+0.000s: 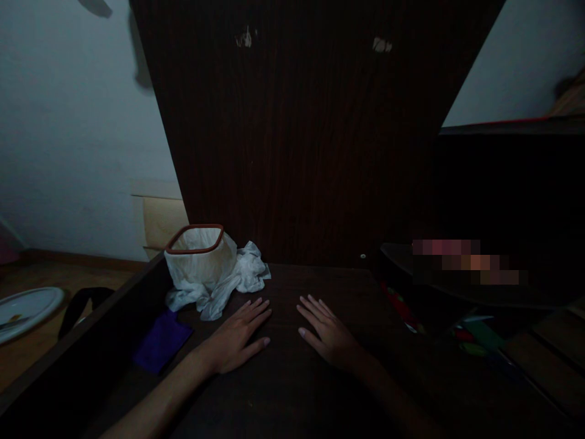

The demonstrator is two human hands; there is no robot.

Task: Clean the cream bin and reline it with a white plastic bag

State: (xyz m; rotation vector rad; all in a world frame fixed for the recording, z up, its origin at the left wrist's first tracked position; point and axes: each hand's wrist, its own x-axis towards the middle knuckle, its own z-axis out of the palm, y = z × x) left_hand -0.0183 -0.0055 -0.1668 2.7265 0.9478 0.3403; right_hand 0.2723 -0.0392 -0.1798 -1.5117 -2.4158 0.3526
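My left hand (241,336) lies palm down on the dark wooden surface (283,378), fingers stretched out and holding nothing. Beside it, my right hand (326,334) rests flat on the same surface, also with nothing in it. Just beyond my left fingers stands a small bin (196,259) with a brown rim, lined with a whitish plastic bag (247,268) whose crumpled end spills to the right. A folded purple cloth or pouch (163,341) lies left of my left wrist.
A tall dark wooden panel (292,152) rises behind the surface. A raised wooden edge (82,341) runs along the left. Beyond it, a white oval object (31,311) sits near the floor. A dark shelf (457,292) with colourful items (479,335) below it is at right, partly blurred out.
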